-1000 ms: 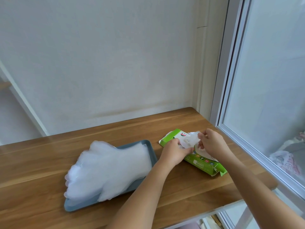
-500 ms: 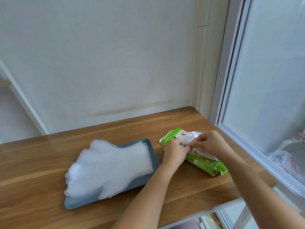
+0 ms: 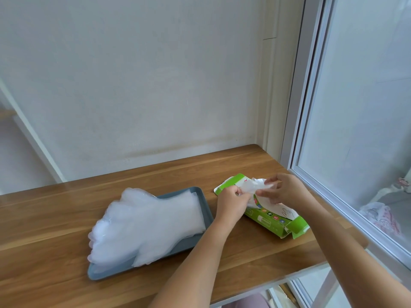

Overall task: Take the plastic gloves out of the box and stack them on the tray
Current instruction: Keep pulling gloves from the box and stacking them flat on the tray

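Left hand (image 3: 231,202) and right hand (image 3: 287,190) pinched one glove (image 3: 255,185) over the box (image 3: 271,220); tray (image 3: 207,206) lay leftward, nearer the left hand

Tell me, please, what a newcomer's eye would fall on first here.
First, the puffy white stack of plastic gloves spilling over the left end of the blue-grey tray on the wooden table. Next, right of the tray, the green box, where the left hand and right hand pinch a crumpled glove at its opening.

Wooden table (image 3: 66,221); tray (image 3: 204,204); box (image 3: 275,223)
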`<state>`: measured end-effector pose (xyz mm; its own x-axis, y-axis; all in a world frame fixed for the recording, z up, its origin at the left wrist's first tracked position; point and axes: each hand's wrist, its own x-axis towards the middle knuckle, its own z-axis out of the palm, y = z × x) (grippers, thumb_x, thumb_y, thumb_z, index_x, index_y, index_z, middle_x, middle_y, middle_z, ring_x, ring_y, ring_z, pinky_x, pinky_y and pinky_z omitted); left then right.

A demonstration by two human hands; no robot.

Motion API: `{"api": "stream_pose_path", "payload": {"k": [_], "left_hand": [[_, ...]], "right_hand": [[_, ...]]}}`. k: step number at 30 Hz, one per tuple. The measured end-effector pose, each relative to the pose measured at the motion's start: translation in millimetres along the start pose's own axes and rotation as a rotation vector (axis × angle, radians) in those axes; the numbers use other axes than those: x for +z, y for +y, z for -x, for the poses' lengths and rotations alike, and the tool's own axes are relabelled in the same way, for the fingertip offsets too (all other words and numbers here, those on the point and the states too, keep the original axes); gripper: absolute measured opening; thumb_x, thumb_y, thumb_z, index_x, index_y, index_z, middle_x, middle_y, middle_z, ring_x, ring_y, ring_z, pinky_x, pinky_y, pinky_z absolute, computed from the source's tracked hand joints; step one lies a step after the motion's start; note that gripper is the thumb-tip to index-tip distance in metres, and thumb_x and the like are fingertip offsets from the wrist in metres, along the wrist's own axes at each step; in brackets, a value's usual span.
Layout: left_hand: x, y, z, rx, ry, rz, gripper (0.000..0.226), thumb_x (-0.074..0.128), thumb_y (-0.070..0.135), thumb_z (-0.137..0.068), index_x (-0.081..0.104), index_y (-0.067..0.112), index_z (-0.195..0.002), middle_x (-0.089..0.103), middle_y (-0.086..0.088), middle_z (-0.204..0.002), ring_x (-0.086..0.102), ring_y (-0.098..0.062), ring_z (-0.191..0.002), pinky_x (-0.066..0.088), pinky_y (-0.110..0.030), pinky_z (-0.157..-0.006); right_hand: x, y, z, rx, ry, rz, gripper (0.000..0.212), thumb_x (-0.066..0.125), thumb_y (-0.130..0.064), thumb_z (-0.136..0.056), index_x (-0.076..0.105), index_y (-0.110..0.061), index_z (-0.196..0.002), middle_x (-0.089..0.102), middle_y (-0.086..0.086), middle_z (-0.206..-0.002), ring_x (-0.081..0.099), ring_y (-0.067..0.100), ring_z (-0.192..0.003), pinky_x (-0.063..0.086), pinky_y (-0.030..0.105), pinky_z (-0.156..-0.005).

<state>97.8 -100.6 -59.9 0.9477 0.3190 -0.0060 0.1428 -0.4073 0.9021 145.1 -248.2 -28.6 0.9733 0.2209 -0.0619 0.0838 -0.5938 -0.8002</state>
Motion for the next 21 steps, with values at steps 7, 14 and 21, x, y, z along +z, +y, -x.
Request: {"api": "stream_pose_path", "payload": {"k": [7, 14, 21], "left_hand": [[-2.4, 5.1, 3.6, 0.022, -0.109, 0.059, 0.038, 0.065, 0.051, -0.083, 0.056, 0.023, -0.106, 0.051, 0.013, -0.1, 0.051, -0.008, -0.097, 0.04, -0.025, -0.077], [3.4, -0.8, 8.6, 0.154, -0.222, -0.397, 0.042, 0.07, 0.046, -0.083, 0.064, 0.017, -0.112, 0.029, -0.004, -0.157, 0.003, -0.032, -0.149, 0.009, -0.061, -0.115], [8.3, 1.0, 5.2, 0.118, -0.303, -0.502, 0.058, 0.06, 0.052, -0.088, 0.051, 0.021, -0.137, 0.025, 0.003, -0.157, -0.006, -0.033, -0.148, 0.004, -0.061, -0.115]], "right_hand": [[-4.0, 7.6, 1.8, -0.097, 0.019, 0.122, 0.024, 0.067, -0.017, -0.086, 0.068, -0.007, -0.064, 0.066, 0.005, -0.058, 0.058, 0.015, -0.057, 0.052, 0.033, -0.065], [2.4, 4.2, 0.2, -0.106, 0.137, 0.074, 0.025, 0.054, -0.013, -0.09, 0.062, -0.014, -0.066, 0.067, 0.004, -0.065, 0.066, 0.027, -0.069, 0.054, 0.041, -0.069], [17.6, -20.3, -1.0, -0.286, 0.165, 0.384, 0.021, 0.045, -0.013, -0.091, 0.053, -0.015, -0.071, 0.064, -0.004, -0.069, 0.057, 0.023, -0.068, 0.042, 0.035, -0.059]]}}
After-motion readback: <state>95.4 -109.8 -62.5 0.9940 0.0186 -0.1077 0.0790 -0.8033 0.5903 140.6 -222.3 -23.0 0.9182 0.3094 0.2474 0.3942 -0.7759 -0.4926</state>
